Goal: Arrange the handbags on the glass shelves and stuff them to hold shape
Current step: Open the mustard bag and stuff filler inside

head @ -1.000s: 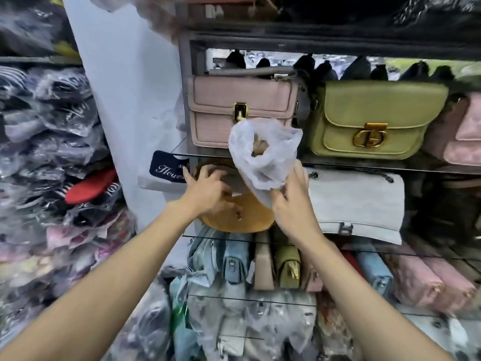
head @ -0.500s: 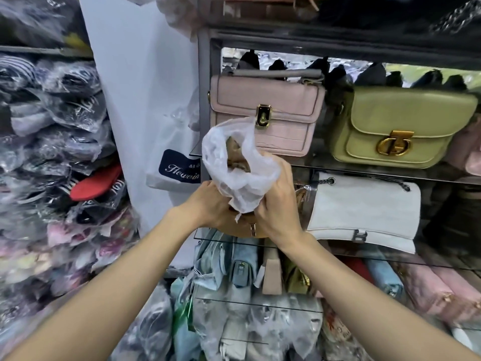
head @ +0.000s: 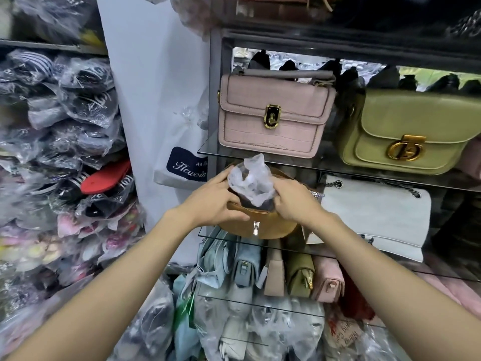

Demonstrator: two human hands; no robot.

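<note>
A rounded tan handbag [head: 270,226] with a silver clasp sits on the middle glass shelf [head: 208,237], at its left end. A crumpled white plastic bag [head: 251,182] of stuffing sticks out of its open top. My left hand [head: 216,201] grips the handbag's left rim beside the plastic. My right hand [head: 296,201] holds the plastic bag and the handbag's right rim, fingers curled. A pink handbag [head: 273,118] and an olive handbag [head: 406,134] stand on the shelf above. A white chain-strap handbag [head: 377,217] lies to the right of the tan one.
Below, several small bags [head: 276,272] stand in a row on a lower glass shelf. Plastic-wrapped goods [head: 65,152] are stacked on racks at the left. A white shopping bag with a navy label [head: 186,164] hangs beside the shelf frame [head: 214,87].
The plastic bag has gone down from above the tan handbag into its open top. Both hands have closed in on the handbag's rim.
</note>
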